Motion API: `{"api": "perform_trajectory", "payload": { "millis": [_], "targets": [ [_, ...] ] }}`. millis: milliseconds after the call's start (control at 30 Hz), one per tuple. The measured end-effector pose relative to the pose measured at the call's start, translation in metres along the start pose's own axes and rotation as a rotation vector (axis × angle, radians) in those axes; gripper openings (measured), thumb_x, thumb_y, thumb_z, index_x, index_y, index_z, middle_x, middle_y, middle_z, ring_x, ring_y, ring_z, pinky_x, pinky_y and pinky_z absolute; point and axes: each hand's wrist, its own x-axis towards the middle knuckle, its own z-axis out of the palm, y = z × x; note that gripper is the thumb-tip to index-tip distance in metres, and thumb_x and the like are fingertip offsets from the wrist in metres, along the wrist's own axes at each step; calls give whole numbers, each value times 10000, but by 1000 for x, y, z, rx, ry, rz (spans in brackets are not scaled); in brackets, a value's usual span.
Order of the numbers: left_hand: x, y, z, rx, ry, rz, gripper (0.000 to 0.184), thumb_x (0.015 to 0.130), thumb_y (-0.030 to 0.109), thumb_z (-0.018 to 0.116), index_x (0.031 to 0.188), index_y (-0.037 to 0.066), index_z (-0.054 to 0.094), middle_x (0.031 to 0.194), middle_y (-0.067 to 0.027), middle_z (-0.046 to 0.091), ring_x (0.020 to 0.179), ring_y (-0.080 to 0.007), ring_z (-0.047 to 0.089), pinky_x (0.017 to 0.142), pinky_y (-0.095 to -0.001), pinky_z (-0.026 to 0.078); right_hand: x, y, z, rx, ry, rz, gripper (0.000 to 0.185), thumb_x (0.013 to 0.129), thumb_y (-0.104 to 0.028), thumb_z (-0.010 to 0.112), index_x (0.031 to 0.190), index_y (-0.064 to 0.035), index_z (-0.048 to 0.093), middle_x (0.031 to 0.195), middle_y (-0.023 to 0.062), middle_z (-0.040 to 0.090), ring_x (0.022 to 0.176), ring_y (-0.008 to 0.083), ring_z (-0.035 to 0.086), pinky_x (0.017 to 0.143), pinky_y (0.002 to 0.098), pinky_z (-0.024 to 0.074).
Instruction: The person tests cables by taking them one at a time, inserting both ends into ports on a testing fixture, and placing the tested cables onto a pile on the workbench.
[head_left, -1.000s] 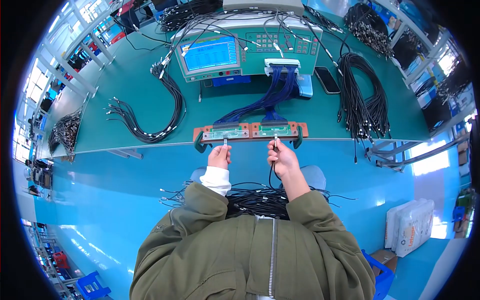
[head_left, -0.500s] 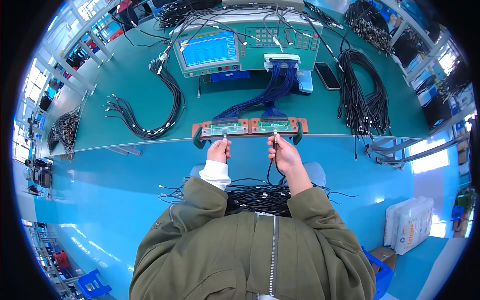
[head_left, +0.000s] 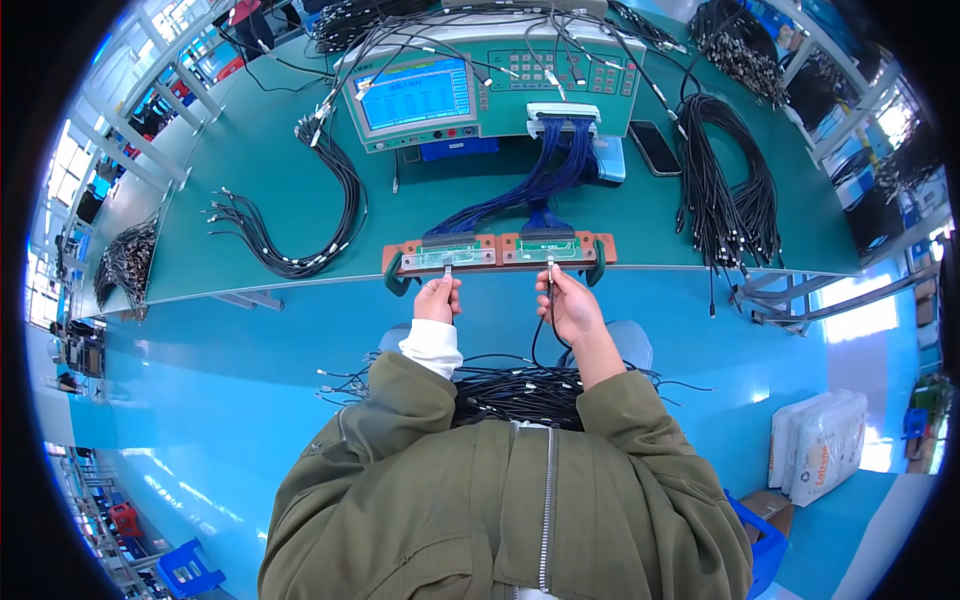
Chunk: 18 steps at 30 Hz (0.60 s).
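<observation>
Far left, on the green workbench (head_left: 260, 170): one curved black cable bundle (head_left: 352, 200), its tips fanned toward the left, apparently so that loose ends stay separate.

Centre-left: electronic tester (head_left: 500, 120), screen lit and facing the person, presumably for easy reading.

Below it, at the bench edge: left fixture block (head_left: 398, 250), green circuit board on top. Left hand (head_left: 436, 300), closed in a fingertip pinch on the left metal-ended connector (head_left: 448, 270), which points into the block's front; the short hold probably keeps it straight.

Centre: blue wires (head_left: 550, 180), running from the tester down to both blocks.

Adjoining: right fixture block (head_left: 508, 257). Right hand (head_left: 575, 308), thumb and fingers closed on the right metal-ended connector (head_left: 551, 268), likewise at the block's front (how deeply either is seated, cannot tell). A black lead dangles beneath.

Lap: heaped black cables (head_left: 515, 395), within easy reach of both hands.

Right: smartphone (head_left: 655, 148), flat beside the tester; then a looped cable bundle (head_left: 745, 180), ends overhanging the edge.
</observation>
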Motion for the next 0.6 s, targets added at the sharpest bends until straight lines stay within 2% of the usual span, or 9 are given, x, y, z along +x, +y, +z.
{"api": "perform_trajectory", "payload": {
  "millis": [100,167,200,267,367,433,533,567,600],
  "targets": [
    [3,2,1,-20,10,-24,191,849,178,490,773,13,548,582,-5,461,448,-71,392,430,-192,358,2,4,-6,-111,105,-80,262,870,-247,477,877,5,545,732,67,518,600,130,478,575,232,417],
    [6,4,6,-36,12,-38,192,848,179,492,768,14,550,578,-4,460,449,-71,395,432,-191,359,-1,4,-12,-38,153,-143,218,842,-155,517,918,48,541,756,99,531,650,161,507,659,253,441],
    [7,5,7,-45,14,-51,190,846,177,495,763,15,550,578,-5,461,450,-71,396,434,-192,360,-4,4,-16,-37,152,-137,218,842,-155,517,918,48,541,756,99,531,650,161,507,659,253,441],
    [5,6,6,-65,23,-78,187,843,173,499,754,17,550,576,-7,462,453,-72,399,438,-194,361,-15,0,-20,-108,231,-331,179,808,-43,520,949,68,534,800,118,545,684,165,519,678,254,452],
    [7,19,-9,83,-19,-42,162,821,153,516,752,13,560,599,-20,496,480,-84,430,461,-197,370,-47,-9,-25,-120,324,-493,196,776,30,521,968,70,532,837,125,556,715,163,532,678,235,458],
    [5,29,-39,379,-164,42,139,799,131,521,770,4,571,648,-35,542,517,-105,467,486,-200,378,-77,-18,-37,-244,394,-608,202,773,25,528,971,60,536,842,119,560,709,156,534,675,235,460],
    [-7,51,-108,373,-60,110,195,716,-4,482,866,9,606,743,-65,579,565,-114,489,523,-214,415,-131,-48,-75,-417,610,-802,227,769,-11,537,994,21,544,885,96,557,758,145,536,707,239,452],
    [-14,65,-134,433,15,98,204,717,-27,462,866,1,600,760,-68,580,567,-115,488,529,-220,431,-153,-62,-87,-442,791,-895,247,752,-3,528,998,18,544,854,83,558,766,136,515,719,229,429],
    [-17,70,-168,441,76,103,187,726,-28,450,840,-2,596,747,-69,575,550,-113,483,516,-217,435,-174,-71,-135,-473,934,-931,262,761,-18,521,1021,13,541,860,79,561,759,131,515,721,225,425]
  ]
}}
